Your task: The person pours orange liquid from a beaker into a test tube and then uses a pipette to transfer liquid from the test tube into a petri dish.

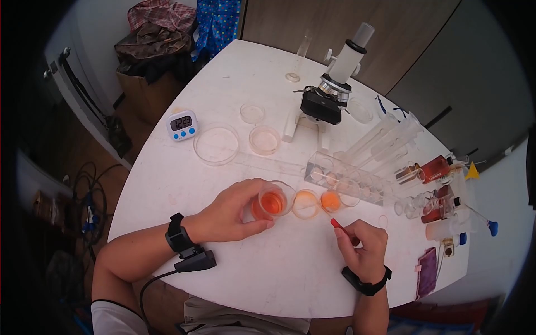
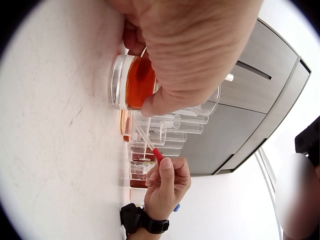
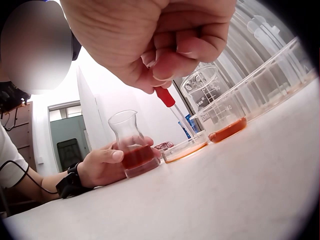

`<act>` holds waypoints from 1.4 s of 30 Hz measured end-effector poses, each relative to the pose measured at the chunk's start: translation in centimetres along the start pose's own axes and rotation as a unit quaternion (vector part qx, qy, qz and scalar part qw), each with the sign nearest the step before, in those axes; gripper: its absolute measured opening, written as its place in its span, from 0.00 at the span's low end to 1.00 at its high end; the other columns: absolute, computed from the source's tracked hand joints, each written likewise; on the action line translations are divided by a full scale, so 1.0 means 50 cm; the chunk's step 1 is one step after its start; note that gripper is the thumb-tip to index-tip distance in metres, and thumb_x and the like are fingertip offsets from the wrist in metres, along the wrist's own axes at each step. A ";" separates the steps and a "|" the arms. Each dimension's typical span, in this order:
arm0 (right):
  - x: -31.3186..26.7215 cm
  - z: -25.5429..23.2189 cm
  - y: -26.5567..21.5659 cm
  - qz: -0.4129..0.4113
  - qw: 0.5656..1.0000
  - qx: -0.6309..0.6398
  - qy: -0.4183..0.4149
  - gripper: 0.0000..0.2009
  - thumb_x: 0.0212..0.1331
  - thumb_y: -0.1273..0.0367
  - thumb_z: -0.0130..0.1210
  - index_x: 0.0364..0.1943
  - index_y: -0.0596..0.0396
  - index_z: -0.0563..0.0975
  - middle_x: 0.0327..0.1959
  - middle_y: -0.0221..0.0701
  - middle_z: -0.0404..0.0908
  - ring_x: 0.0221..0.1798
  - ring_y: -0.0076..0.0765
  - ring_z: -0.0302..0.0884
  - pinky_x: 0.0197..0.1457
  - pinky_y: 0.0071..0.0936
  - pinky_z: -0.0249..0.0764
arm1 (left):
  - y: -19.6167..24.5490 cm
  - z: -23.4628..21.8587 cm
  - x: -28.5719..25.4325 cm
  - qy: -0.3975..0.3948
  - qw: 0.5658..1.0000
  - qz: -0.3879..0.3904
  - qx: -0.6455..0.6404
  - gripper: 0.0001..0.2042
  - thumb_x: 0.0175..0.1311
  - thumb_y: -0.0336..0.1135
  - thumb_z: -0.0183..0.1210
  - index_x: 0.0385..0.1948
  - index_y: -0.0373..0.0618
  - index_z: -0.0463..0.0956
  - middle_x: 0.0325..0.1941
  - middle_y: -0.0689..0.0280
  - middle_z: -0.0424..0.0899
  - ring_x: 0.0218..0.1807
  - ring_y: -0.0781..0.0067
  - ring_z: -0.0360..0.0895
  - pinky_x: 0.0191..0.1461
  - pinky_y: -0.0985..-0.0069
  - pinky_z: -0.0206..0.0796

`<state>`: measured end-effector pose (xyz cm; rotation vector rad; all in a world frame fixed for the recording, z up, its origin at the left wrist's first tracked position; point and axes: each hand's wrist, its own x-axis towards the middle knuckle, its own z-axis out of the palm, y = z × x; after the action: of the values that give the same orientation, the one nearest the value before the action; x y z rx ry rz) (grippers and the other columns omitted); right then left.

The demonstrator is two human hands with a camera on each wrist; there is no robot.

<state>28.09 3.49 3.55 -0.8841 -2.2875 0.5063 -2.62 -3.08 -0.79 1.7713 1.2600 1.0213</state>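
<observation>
My left hand (image 1: pixel 231 212) curls round a small glass vessel (image 3: pixel 131 142) with a flared lip and thick clear base, part filled with orange-red liquid; the base is right at the tabletop. My right hand (image 1: pixel 363 245) pinches a dropper (image 2: pixel 142 132) by its red rubber bulb (image 3: pixel 165 97). The dropper's clear tube slants down, its tip over a shallow petri dish (image 3: pixel 186 153) with a thin orange layer in it. Just beyond the dish stands a graduated glass beaker (image 3: pixel 207 95) with orange liquid at the bottom.
Behind the dish lies a clear rack (image 1: pixel 349 181) with test tubes (image 1: pixel 385 142). A microscope (image 1: pixel 329 89), a timer (image 1: pixel 182 125) and more petri dishes (image 1: pixel 216 145) stand farther back on the white table (image 1: pixel 223 279). Brown-red bottles (image 1: pixel 435 168) sit at the right.
</observation>
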 end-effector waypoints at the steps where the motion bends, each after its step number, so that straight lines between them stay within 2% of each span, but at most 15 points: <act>1: 0.001 0.000 0.001 0.000 1.000 0.000 0.000 0.10 0.58 0.78 0.68 0.24 0.59 0.77 0.18 0.33 0.76 0.15 0.30 0.74 0.21 0.25 0.68 | 0.000 0.000 0.001 0.000 1.000 0.001 0.001 0.27 0.61 0.30 0.72 0.64 0.43 0.75 0.65 0.58 0.80 0.67 0.59 0.77 0.74 0.66 0.65; 28: 0.014 0.003 0.001 0.007 0.999 -0.019 -0.040 0.07 0.60 0.74 0.70 0.30 0.60 0.81 0.20 0.35 0.78 0.17 0.35 0.73 0.23 0.28 0.67 | -0.004 0.000 0.000 0.002 1.000 0.004 0.010 0.27 0.61 0.31 0.72 0.63 0.45 0.74 0.65 0.59 0.81 0.67 0.59 0.77 0.74 0.64 0.65; 42: 0.013 0.003 0.000 0.022 0.997 -0.022 -0.068 0.07 0.61 0.73 0.70 0.33 0.61 0.82 0.23 0.37 0.81 0.20 0.37 0.77 0.25 0.28 0.71 | -0.002 0.000 0.001 0.001 1.000 0.006 -0.001 0.28 0.61 0.31 0.72 0.64 0.45 0.74 0.65 0.59 0.80 0.67 0.59 0.76 0.74 0.64 0.65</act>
<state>27.61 3.93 3.68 -0.9494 -2.4152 0.5541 -2.65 -3.00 -0.88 1.7790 1.2490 1.0310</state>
